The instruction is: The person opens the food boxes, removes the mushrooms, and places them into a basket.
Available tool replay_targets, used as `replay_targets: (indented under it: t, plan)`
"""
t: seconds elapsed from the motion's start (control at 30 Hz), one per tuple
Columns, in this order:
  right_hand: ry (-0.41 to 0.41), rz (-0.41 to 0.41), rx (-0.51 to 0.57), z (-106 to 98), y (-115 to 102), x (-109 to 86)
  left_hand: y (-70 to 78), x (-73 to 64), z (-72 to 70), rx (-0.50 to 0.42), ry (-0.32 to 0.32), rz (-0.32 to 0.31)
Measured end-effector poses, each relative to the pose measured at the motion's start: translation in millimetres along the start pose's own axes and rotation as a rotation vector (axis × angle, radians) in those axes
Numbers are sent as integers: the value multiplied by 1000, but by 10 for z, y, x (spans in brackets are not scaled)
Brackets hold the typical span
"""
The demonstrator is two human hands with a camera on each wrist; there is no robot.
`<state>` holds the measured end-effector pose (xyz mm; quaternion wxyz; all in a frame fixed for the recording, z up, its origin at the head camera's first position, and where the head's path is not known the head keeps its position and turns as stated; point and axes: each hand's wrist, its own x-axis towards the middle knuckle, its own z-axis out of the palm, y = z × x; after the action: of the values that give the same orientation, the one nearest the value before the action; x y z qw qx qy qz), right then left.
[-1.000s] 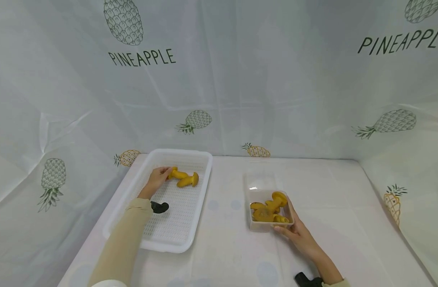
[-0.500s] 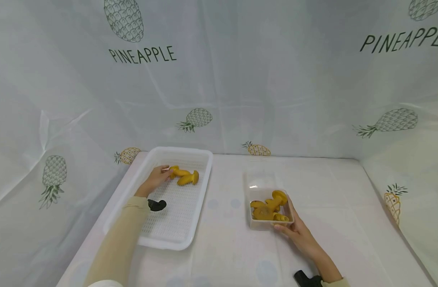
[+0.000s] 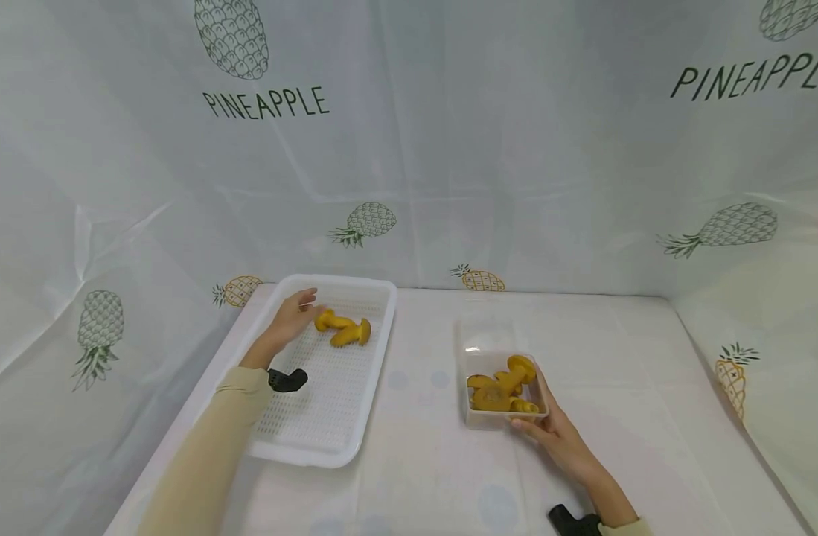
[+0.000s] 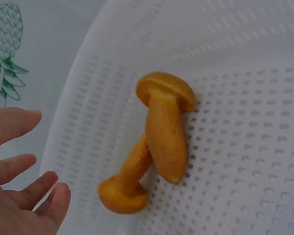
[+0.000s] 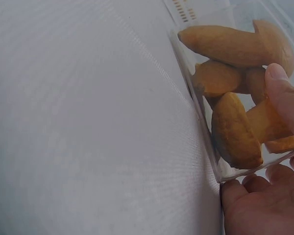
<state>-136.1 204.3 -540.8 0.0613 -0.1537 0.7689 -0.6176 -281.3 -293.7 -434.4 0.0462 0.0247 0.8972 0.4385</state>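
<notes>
Over the left part of a white perforated basket is my left hand, fingers spread and holding nothing. Two yellow-orange mushrooms lie in this basket. The left wrist view shows one mushroom overlapping the stem of the other mushroom, with my fingertips off to their left. My right hand grips the near right corner of a clear plastic box, thumb at its near wall and fingers around the right side. Several more mushrooms are piled inside the box.
The box's clear lid lies folded back behind it on the white-covered table. Behind and along both sides hangs a pale sheet with pineapple prints. A black wrist device is strapped to my left wrist, another to my right.
My left hand has let go of the left mushroom and drawn back up and left, its fingers spreading. The right hand and the box have stayed in place.
</notes>
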Motion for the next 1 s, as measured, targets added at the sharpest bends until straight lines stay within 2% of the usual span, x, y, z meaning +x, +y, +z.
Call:
replay_targets:
  t: [0.27, 0.6, 0.83, 1.0]
  plan:
    - [2, -10, 16, -5, 10, -5, 395, -58, 92, -82, -57, 88]
    - [-5, -27, 21, -16, 17, -9, 818, -105, 265, -168, -116, 152]
    - [0, -9, 2, -13, 19, -4, 1075, -147, 475, -240, -180, 228]
    - [6, -14, 11, -21, 26, -5, 1246, -160, 663, -255, -226, 291]
